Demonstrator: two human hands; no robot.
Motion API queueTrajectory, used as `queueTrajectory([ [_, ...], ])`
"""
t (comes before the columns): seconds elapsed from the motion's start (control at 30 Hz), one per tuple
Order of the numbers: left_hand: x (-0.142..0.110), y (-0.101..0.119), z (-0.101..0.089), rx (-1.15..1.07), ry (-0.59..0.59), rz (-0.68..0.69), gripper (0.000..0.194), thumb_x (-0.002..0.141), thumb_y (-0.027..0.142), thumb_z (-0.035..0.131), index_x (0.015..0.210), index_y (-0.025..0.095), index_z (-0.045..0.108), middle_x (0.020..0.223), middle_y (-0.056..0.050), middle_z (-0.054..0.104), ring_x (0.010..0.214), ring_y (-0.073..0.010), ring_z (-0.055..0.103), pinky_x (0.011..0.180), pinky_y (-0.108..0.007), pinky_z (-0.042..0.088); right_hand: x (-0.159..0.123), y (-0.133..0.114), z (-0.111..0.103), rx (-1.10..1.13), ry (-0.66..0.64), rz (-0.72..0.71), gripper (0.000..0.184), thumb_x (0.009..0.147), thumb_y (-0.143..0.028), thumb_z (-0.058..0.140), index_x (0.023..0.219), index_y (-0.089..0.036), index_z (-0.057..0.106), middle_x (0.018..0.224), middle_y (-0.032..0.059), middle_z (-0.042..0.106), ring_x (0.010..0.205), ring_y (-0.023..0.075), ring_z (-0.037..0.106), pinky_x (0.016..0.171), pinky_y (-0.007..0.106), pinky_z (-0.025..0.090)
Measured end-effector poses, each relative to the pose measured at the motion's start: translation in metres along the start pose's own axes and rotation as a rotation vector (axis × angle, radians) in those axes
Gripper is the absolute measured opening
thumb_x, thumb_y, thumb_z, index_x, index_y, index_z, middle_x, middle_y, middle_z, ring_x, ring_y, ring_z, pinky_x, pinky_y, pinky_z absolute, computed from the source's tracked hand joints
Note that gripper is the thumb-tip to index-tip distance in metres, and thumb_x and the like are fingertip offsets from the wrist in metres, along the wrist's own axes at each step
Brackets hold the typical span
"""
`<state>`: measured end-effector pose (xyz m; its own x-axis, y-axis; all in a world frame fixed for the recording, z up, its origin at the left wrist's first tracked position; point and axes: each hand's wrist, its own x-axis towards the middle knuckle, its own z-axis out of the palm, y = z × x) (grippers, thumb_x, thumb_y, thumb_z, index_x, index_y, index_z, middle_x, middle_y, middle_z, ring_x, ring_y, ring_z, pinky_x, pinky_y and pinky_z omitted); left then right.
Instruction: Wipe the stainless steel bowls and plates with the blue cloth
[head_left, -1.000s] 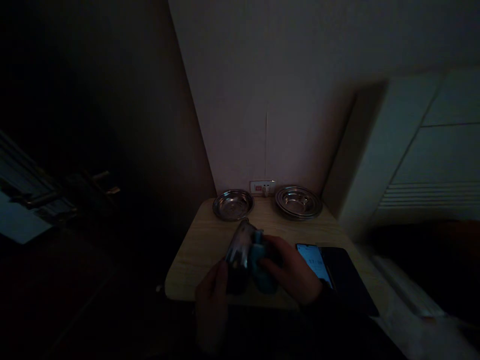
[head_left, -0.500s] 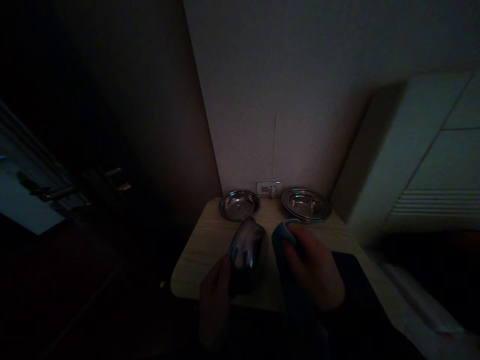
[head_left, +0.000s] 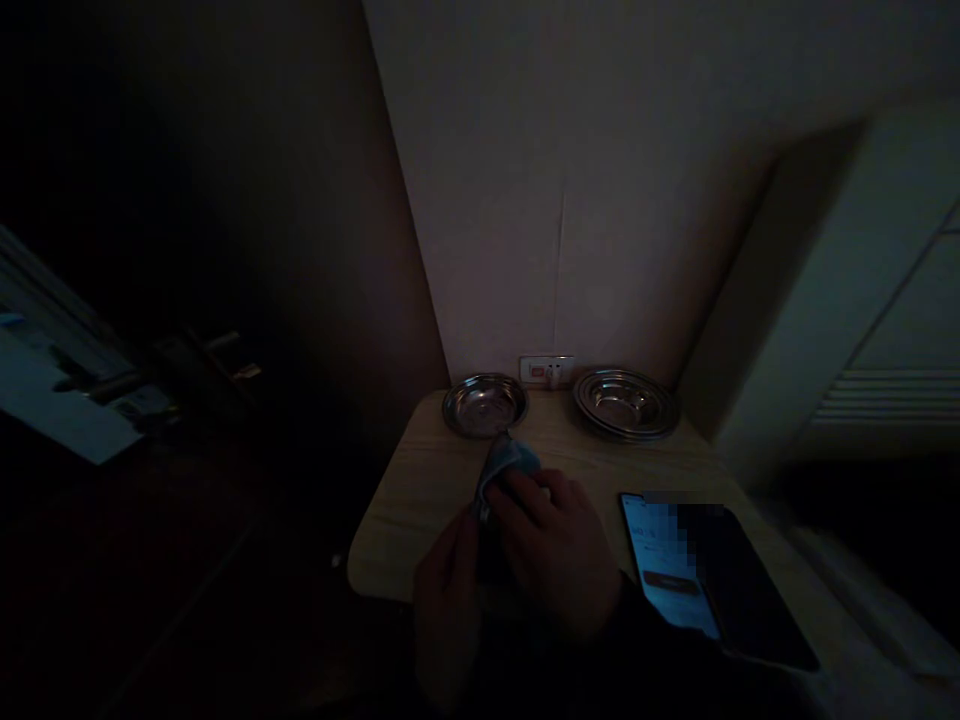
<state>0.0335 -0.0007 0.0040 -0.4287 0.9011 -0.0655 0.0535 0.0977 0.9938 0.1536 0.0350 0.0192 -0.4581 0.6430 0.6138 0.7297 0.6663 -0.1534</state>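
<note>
Close to the table's front edge, my left hand (head_left: 448, 590) pinches the side of a shiny metal dish (head_left: 491, 550) and holds it tilted up. A bluish cloth (head_left: 511, 456) lies over the upper part of the dish, under the fingers of my right hand (head_left: 556, 548), which press it against the metal. Cloth, fingers and darkness hide most of the dish. Behind it a round metal plate (head_left: 486, 408) rests on the table near the wall.
Several nested metal dishes (head_left: 627, 406) stand at the table's back right. A phone (head_left: 666, 565) with a lit screen and a dark flip cover lies right of my hands on the wooden table (head_left: 397, 510). A wall socket (head_left: 547, 370) holds a plug.
My right hand has moved left with the cloth and brought it onto the dish. The phone, formerly hidden behind my right arm, now shows. The view has shifted slightly.
</note>
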Motion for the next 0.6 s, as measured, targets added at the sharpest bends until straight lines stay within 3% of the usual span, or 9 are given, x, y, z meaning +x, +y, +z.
queueTrajectory([
  [0.1, 0.004, -0.001, -0.001, 0.025, 0.016, 0.004, 0.041, 0.078, 0.047, 0.049, 0.096, 0.015, 0.068, 0.104, -0.009, 0.069, 0.098, -0.0239, 0.061, 0.088, -0.034, 0.045, 0.004, 0.004, 0.002, 0.009, 0.000, -0.078, 0.028, 0.085, -0.025, 0.054, 0.113, -0.026, 0.058, 0.119, 0.0008, 0.060, 0.094, 0.0239, 0.047, 0.075, 0.039, 0.037],
  [0.27, 0.004, 0.003, -0.001, 0.063, 0.018, 0.043, 0.040, 0.078, 0.047, 0.050, 0.090, 0.015, 0.070, 0.093, -0.008, 0.071, 0.088, -0.0226, 0.063, 0.081, -0.032, 0.048, 0.009, 0.010, 0.002, 0.035, 0.016, -0.004, 0.027, 0.084, -0.022, 0.054, 0.111, -0.022, 0.059, 0.115, 0.0036, 0.062, 0.093, 0.0239, 0.047, 0.074, 0.038, 0.038],
  [0.4, 0.001, 0.004, -0.001, 0.075, 0.035, 0.033, 0.040, 0.076, 0.047, 0.050, 0.089, 0.014, 0.069, 0.094, -0.009, 0.071, 0.089, -0.0232, 0.063, 0.082, -0.032, 0.048, 0.008, 0.010, 0.001, 0.078, 0.007, -0.119, 0.025, 0.084, -0.023, 0.054, 0.109, -0.023, 0.060, 0.117, 0.0011, 0.061, 0.091, 0.0226, 0.048, 0.075, 0.037, 0.039],
  [0.53, -0.001, 0.005, -0.001, 0.097, 0.026, 0.004, 0.041, 0.077, 0.047, 0.048, 0.090, 0.014, 0.069, 0.095, -0.010, 0.070, 0.091, -0.0247, 0.062, 0.083, -0.034, 0.047, 0.012, 0.013, -0.003, 0.057, -0.004, 0.000, 0.027, 0.083, -0.017, 0.053, 0.109, -0.019, 0.060, 0.114, 0.0049, 0.062, 0.090, 0.0234, 0.048, 0.075, 0.037, 0.041],
  [0.6, 0.000, 0.005, -0.002, 0.101, 0.048, -0.007, 0.040, 0.076, 0.046, 0.050, 0.091, 0.014, 0.069, 0.096, -0.010, 0.070, 0.092, -0.0252, 0.062, 0.083, -0.034, 0.047, 0.014, 0.013, -0.004, 0.083, -0.024, -0.044, 0.027, 0.083, -0.018, 0.053, 0.109, -0.020, 0.060, 0.112, 0.0044, 0.062, 0.090, 0.0233, 0.049, 0.074, 0.037, 0.042],
])
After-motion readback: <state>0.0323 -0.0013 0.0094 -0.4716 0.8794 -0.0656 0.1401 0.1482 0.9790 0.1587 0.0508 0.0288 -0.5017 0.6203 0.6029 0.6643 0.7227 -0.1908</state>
